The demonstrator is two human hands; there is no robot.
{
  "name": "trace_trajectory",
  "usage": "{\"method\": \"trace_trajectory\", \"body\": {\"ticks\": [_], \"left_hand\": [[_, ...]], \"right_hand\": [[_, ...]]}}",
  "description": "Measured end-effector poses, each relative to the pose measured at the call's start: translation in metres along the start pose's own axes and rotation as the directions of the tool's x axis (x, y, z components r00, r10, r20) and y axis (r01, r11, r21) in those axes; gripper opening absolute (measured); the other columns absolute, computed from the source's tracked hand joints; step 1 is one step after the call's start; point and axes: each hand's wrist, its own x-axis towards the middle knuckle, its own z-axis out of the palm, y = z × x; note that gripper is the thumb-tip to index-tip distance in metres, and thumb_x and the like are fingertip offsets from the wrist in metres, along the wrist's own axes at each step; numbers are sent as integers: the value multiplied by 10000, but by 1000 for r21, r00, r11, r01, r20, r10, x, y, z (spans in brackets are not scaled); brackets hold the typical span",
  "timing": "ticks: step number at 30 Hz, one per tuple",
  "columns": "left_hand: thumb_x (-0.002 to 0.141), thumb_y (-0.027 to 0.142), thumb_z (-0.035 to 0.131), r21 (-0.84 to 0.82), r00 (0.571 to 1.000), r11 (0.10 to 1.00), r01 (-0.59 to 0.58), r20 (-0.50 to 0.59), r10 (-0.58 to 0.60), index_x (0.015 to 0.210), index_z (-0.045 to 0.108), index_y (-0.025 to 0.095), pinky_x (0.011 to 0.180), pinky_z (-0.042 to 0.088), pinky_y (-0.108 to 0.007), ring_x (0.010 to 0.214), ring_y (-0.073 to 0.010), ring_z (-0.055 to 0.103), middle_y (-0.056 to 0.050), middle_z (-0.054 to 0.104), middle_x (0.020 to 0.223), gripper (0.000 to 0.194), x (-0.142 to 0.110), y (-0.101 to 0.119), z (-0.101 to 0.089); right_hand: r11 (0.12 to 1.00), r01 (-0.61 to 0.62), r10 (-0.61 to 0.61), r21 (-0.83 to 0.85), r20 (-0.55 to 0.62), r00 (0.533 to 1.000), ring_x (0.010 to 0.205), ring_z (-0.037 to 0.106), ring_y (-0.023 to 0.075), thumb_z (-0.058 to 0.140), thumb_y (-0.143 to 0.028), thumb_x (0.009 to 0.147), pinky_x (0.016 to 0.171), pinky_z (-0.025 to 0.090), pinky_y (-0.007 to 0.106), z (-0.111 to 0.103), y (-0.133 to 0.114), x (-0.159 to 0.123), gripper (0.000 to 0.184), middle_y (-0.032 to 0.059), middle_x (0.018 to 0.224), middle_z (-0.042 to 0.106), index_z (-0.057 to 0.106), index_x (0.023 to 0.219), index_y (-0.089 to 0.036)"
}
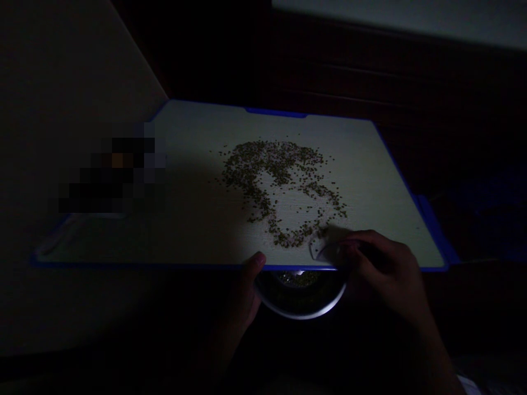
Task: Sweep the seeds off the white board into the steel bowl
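Small dark greenish seeds or beans (263, 164) lie scattered in a ring-like patch on a pale board with a blue rim (197, 203). My right hand (382, 266) is closed in a pinch on a thin, curved pale scraper-like piece (315, 250), whose edge meets the board beside the lowest seeds. Under the near edge sits a round metal bowl (302, 315) with more seeds inside; the board hides its far part. My left hand (247, 296) is closed at the bowl's left side, its thumb up against the board's edge and its other fingers mostly hidden.
A pale surface (61, 71) lies under the board's left end. A blurred-out dark patch (111, 175) covers something at that end. Dark furniture with a light top (403, 19) stands behind. A dim blue thing (494, 197) is at the right. Lighting is very low.
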Motion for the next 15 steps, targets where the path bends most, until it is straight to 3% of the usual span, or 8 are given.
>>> {"method": "trace_trajectory", "body": {"ticks": [3,6,9,15], "left_hand": [[823,325,834,-31,998,1000,-1,-66,-1,1379,725,290,1248,449,-485,1429,-355,630,-44,838,1280,567,2,-1,0],[831,234,819,-73,991,997,-27,-129,17,1412,694,258,1244,455,-459,1416,-329,644,-51,837,1286,594,2,-2,1],[839,169,812,-90,984,993,-81,-165,65,1472,642,273,1245,456,-424,1449,-293,614,-24,822,1327,663,2,-2,2],[869,235,802,-108,994,994,-7,-106,-5,1445,670,274,1257,444,-480,1402,-334,654,-43,842,1271,592,3,-4,0]], "right_hand": [[999,-46,46,4,-104,994,797,812,205,713,-369,958,695,626,288,2,1,1,147,14,910,857,808,1004,-266],[998,-63,60,-16,-136,989,799,814,217,717,-378,948,696,624,296,5,1,2,173,25,917,859,810,1030,-257],[999,-51,50,-10,-89,995,855,823,229,703,-369,959,751,637,318,5,0,2,186,32,971,867,810,1063,-258],[999,-38,38,-1,-6,999,921,825,234,697,-378,976,788,642,335,4,0,0,185,35,1047,870,807,1074,-266]]}}
